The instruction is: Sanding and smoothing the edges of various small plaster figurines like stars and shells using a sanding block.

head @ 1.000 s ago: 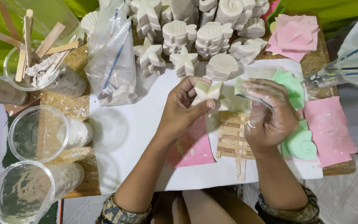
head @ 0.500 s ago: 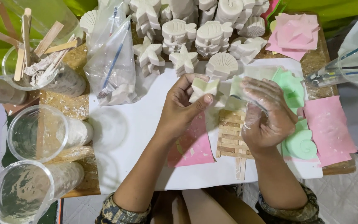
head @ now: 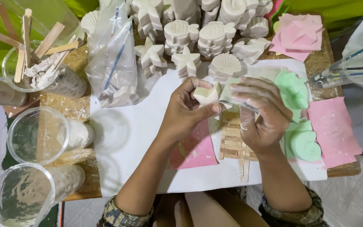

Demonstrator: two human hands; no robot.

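My left hand (head: 188,111) grips a small white plaster star piece (head: 207,94) between thumb and fingers, above the white sheet (head: 135,138). My right hand (head: 260,112), dusted with white powder, holds a pale green mould (head: 232,90) right beside that piece; the two touch. Under the hands lie a pink mould (head: 196,151) and a raft of flat wooden sticks (head: 234,141). Rows of white plaster fish, shell and starfish casts (head: 198,33) stand at the far edge of the sheet.
Green shell-shaped moulds (head: 299,126) and pink squares (head: 335,130) lie at the right. A clear bag (head: 116,67) with a brush sits left of centre. Plastic cups (head: 38,134), one holding wooden sticks (head: 30,63), stand on the left. A clear container with brushes (head: 353,67) is far right.
Both hands have shifted slightly; the plaster piece and the green mould have come a little apart and turned in my fingers.
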